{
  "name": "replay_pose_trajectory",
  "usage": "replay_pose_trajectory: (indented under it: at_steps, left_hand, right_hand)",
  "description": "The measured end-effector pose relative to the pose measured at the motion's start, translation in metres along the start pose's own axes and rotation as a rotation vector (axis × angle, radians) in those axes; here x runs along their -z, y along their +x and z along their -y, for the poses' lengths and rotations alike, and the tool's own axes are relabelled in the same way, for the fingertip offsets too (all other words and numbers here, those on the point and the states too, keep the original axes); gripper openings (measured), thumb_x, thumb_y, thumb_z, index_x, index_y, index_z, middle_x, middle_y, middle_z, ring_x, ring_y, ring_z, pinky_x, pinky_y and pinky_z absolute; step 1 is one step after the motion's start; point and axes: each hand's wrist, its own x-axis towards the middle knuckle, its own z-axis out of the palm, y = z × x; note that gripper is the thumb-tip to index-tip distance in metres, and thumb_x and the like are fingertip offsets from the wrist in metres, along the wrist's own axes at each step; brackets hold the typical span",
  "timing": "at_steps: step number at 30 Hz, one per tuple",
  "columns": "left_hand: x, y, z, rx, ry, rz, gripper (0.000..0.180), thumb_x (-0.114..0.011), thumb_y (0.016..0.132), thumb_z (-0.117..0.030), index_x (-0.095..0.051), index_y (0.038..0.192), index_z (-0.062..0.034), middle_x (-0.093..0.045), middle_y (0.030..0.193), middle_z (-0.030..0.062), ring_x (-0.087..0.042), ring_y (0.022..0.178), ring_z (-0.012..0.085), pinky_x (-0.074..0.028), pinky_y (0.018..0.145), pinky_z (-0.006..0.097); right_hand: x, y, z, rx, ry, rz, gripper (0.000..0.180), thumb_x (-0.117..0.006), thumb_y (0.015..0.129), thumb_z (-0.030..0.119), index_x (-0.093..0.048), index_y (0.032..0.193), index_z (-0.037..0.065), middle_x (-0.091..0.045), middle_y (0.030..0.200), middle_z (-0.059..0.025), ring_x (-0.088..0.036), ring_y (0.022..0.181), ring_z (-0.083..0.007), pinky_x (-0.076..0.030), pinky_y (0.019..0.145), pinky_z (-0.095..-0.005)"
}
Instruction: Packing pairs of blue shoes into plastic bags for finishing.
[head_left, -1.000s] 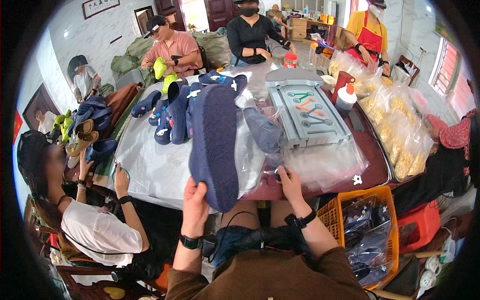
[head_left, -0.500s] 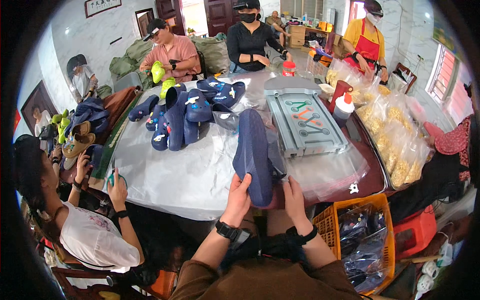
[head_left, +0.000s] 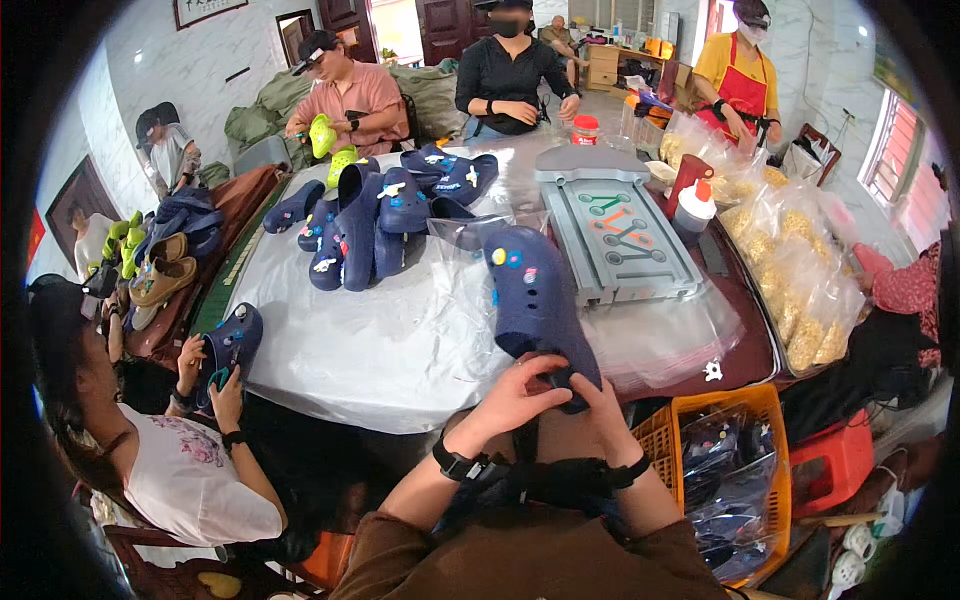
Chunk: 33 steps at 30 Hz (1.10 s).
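Observation:
Between my hands is a navy clog [head_left: 535, 300], its toe pointing away from me and its top, dotted with small coloured charms, facing up. My left hand [head_left: 515, 400] curls its fingers at the heel opening. On the heel's right side, my right hand [head_left: 594, 402] grips the same clog, its fingers partly hidden. A clear plastic bag [head_left: 460, 245] lies by the toe; whether it covers any of the clog I cannot tell. Beyond it, several navy clogs [head_left: 355, 235] with charms are heaped on the plastic-covered table [head_left: 330, 350].
Right of the clog are a grey board [head_left: 625, 235], flat clear bags [head_left: 670, 345] and a dark bottle [head_left: 692, 212]. Bags of small yellowish pieces [head_left: 790, 250] fill a tray. An orange crate [head_left: 655, 450] holds bagged clogs. At left, a co-worker [head_left: 190, 470] handles a navy clog.
The clog has turned from sole up to charm side up, and my left hand has shifted to its heel. The co-worker at left now holds a navy clog up in view.

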Motion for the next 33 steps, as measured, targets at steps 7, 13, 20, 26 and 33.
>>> replay_pose_trajectory:
  at_steps: [7,13,20,26,33]
  left_hand:
    - [0.047,0.003,-0.005,-0.237,0.958,-0.385,0.050,-0.080,0.081,-0.015,-0.064,0.128,-0.0077,-0.048,0.143,0.0212,-0.056,0.120,0.0370,-0.050,0.097,0.043]
    - [0.057,0.016,0.032,-0.402,1.164,-0.545,0.065,-0.084,0.074,-0.015,-0.059,0.134,-0.0155,-0.043,0.144,0.0245,-0.041,0.127,0.0453,-0.044,0.102,0.050]
    - [0.051,0.029,0.023,-0.415,0.857,-0.698,0.011,-0.078,0.084,-0.010,-0.075,0.094,-0.0101,-0.057,0.099,0.0086,-0.057,0.083,0.0241,-0.050,0.070,0.036]
    - [0.048,0.026,0.027,-0.337,0.587,-0.703,0.012,-0.078,0.085,-0.008,-0.076,0.097,-0.0087,-0.055,0.087,0.0060,-0.055,0.068,0.0179,-0.046,0.058,0.029]
    - [0.057,0.028,0.032,-0.500,0.748,-0.755,0.012,-0.078,0.086,-0.011,-0.077,0.097,-0.0088,-0.061,0.074,0.0065,-0.059,0.065,0.0179,-0.048,0.061,0.032]
  right_hand:
    - [0.065,-0.024,0.008,-0.009,0.216,-0.007,0.047,-0.064,0.097,0.017,-0.057,0.137,-0.005,-0.065,0.132,-0.0130,-0.063,0.117,-0.0213,-0.048,0.101,-0.0355]
    - [0.107,-0.062,0.017,-0.036,0.310,0.064,0.059,-0.066,0.095,0.022,-0.049,0.144,-0.006,-0.063,0.135,-0.0140,-0.062,0.122,-0.0227,-0.046,0.106,-0.0357]
    - [0.123,-0.099,0.055,-0.228,0.047,0.214,0.072,-0.080,0.079,0.030,-0.058,0.134,-0.010,-0.068,0.127,-0.0127,-0.064,0.113,-0.0224,-0.047,0.101,-0.0315]
    - [0.103,-0.099,0.070,-0.211,-0.103,0.041,0.071,-0.082,0.074,0.024,-0.059,0.133,-0.008,-0.070,0.119,-0.0086,-0.065,0.105,-0.0187,-0.049,0.095,-0.0300]
    - [0.076,-0.095,0.090,0.018,-0.470,0.142,0.076,-0.084,0.077,0.030,-0.056,0.141,-0.002,-0.060,0.134,-0.0130,-0.055,0.124,-0.0214,-0.039,0.108,-0.0333]
